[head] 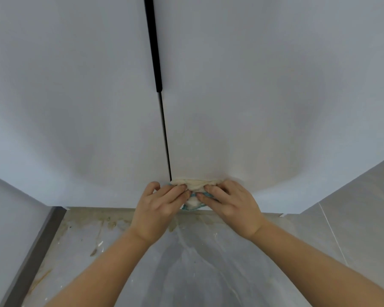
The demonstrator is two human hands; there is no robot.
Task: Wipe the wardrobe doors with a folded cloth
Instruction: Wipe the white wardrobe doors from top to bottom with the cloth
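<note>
Two pale grey wardrobe doors fill the view, the left door (71, 103) and the right door (264, 96), split by a dark vertical gap with a black handle strip (153, 45). A cream cloth with a blue edge (193, 185) is bunched against the bottom of the right door, beside the gap. My left hand (157, 204) presses its fingers on the cloth's left part. My right hand (228, 202) presses its fingers on the cloth's right part. Most of the cloth is hidden under both hands.
A grey marbled floor (186, 262) with brownish stains lies below the doors. A dark skirting strip (36, 253) runs along a wall at the left. A tiled surface (364, 207) rises at the right.
</note>
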